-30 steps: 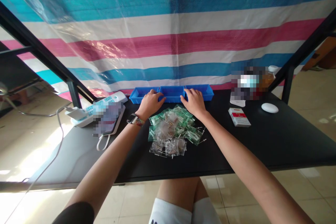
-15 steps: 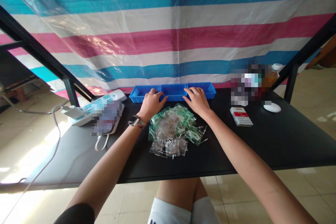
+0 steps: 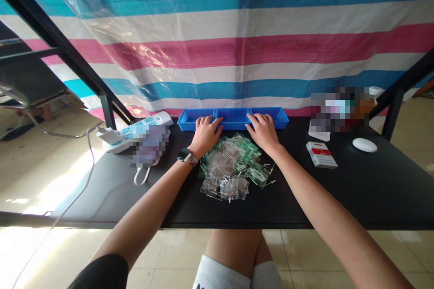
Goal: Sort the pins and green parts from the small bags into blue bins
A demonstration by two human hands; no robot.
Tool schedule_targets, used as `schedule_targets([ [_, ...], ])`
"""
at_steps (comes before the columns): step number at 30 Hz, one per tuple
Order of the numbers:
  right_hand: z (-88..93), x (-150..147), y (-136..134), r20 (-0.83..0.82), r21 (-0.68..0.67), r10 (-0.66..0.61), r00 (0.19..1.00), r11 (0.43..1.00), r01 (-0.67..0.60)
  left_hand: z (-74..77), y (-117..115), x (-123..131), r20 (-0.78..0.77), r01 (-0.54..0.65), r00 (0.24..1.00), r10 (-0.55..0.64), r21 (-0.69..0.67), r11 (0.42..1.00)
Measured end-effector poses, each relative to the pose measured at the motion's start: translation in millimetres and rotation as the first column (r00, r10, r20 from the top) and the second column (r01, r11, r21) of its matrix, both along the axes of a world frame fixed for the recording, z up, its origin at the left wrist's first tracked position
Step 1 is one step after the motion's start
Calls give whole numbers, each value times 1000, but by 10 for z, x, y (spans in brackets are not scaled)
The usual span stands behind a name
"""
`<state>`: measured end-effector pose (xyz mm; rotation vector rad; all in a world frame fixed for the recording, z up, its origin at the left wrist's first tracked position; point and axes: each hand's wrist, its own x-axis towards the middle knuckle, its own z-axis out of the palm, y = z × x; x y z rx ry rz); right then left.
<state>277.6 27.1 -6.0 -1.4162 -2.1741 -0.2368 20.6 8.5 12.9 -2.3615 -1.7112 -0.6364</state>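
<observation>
A long blue plastic tray [image 3: 233,126] with three compartments lies along the back of the black table. My left hand [image 3: 205,136] rests at its front edge, left of the middle compartment, fingers spread over the rim. Over the front edge on the other side of that compartment lies my right hand [image 3: 263,132], its fingers also apart. Neither hand holds anything visible. Between my forearms is a heap of small bags: green-tinted ones [image 3: 241,148] behind and clear ones [image 3: 233,188] in front, with small metal pin-like pieces inside. A few pins stick out at the right.
A power strip [image 3: 144,126] with a plug and cable lies at the left, beside a blurred-out object with a white loop. Over on the right are a red-and-white box [image 3: 321,155], a white oval object [image 3: 365,145] and blurred items. A striped sheet [image 3: 217,49] hangs behind.
The view has shifted slightly, so everything sits a little further right in it. Both hands stay in the same places on the tray, and the heap looks unchanged.
</observation>
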Motion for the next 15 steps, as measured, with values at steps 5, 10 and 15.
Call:
schedule_targets([
  [5, -25, -32, 5, 3, 10, -10, 1000, 1000, 10, 0, -16, 15, 48, 3, 999, -2, -26, 1000],
  [10, -28, -41, 8, -4, -1, -11, 1000, 1000, 11, -9, 6, -12, 68, 15, 998, -13, -30, 999],
  [15, -1, -61, -22, 2, -20, -16, 1000, 1000, 16, -25, 54, -51, 40, 34, 999, -34, -13, 999],
])
